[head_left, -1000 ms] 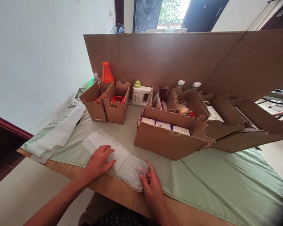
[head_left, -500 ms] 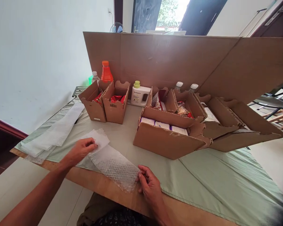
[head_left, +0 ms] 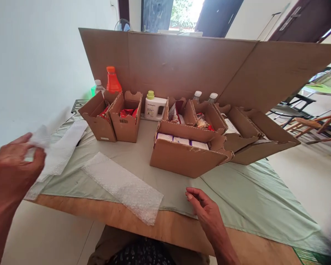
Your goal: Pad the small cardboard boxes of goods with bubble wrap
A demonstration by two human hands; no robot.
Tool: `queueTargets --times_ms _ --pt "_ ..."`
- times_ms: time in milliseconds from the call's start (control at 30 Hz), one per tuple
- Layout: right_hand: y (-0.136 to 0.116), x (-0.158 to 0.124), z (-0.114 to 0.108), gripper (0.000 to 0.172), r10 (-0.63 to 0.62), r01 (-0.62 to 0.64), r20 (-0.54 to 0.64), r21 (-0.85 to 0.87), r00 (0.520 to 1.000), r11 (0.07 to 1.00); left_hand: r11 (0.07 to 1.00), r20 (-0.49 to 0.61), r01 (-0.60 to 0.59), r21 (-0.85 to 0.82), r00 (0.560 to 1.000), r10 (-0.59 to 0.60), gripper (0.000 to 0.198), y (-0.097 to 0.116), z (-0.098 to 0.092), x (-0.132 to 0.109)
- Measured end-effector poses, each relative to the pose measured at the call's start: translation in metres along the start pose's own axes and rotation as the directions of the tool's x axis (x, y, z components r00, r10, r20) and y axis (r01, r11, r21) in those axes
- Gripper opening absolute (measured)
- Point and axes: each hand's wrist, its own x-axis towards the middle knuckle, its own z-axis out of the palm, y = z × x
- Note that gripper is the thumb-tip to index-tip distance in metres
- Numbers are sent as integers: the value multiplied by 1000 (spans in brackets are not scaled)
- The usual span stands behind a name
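Observation:
My left hand [head_left: 19,160] is raised at the far left, closed with thumb and fingers pinching a small translucent piece of bubble wrap [head_left: 40,138]. A longer strip of bubble wrap [head_left: 124,187] lies flat and slanted on the green cloth, its near end reaching over the bare wooden edge. To the right of that strip, my right hand [head_left: 205,209] hovers near the table's front edge, apart from the wrap. Its fingers are loosely curled and nothing shows in them. More bubble wrap sheets [head_left: 63,147] lie in a pile beyond my left hand, which partly covers them.
Cardboard bins [head_left: 127,129] holding red packets stand at the back left. A white jug [head_left: 154,108] sits between them and several bins on the right. The nearest bin [head_left: 187,160] contains white-and-purple packs. A tall cardboard panel [head_left: 168,62] stands behind. An orange bottle [head_left: 113,81] is at back left.
My left hand has moved left and up with the small bubble wrap piece, off the long strip. My right hand has let go of the strip and shifted right. The view has turned right.

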Motion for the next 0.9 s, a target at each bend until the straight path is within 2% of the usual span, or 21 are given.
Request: queueTargets --times_ms 33,67,100,167,200,267,333,400,467,533,567,667,767,833,900 --pt "2 1 3 36 -51 53 31 -67 998 996 997 -28 -8 79 1000 10 36 2 9 4" --pt "4 1 9 34 -109 117 62 -131 992 984 987 10 -37 156 999 36 36 2 19 8" --pt "5 1 17 32 -170 185 89 -193 981 964 973 95 -85 215 993 66 35 -1 29 10" --pt "8 1 36 30 -295 318 122 -315 948 894 951 313 -190 243 943 109 31 -10 45 9" --pt "8 0 45 29 -347 370 128 -376 929 850 947 372 -216 238 921 117 28 -14 50 5" --pt "9 -1 62 27 -414 427 140 -478 900 767 944 395 -224 244 912 114 34 -20 55 -5" --pt "8 -2 73 21 -433 445 156 -534 888 719 944 361 -210 255 926 108 48 -17 54 -18" --pt "4 -4 79 13 -425 451 179 -532 887 717 949 319 -206 240 940 123 54 -3 54 -28" --pt "-1 -6 80 11 -411 447 184 -464 893 764 957 312 -253 142 929 199 52 22 57 -34" --pt "-10 -10 78 12 -375 413 177 -322 910 852 939 321 -342 -26 887 331 47 52 65 -36" --pt "-15 -12 75 13 -342 378 181 -231 922 897 913 328 -391 -114 853 406 49 69 71 -36" --pt "-27 -19 59 18 -241 247 184 -11 953 969 813 392 -494 -307 713 581 66 113 92 -34" --pt "-29 -20 34 20 -187 181 81 73 979 981 749 450 -535 -391 598 663 77 144 112 -35" --pt "-22 -16 14 22 -154 153 2 92 988 984 720 458 -559 -410 557 693 69 158 123 -39" --pt "-11 -6 -6 26 -127 132 -60 91 990 987 703 442 -574 -419 548 710 54 167 132 -45"
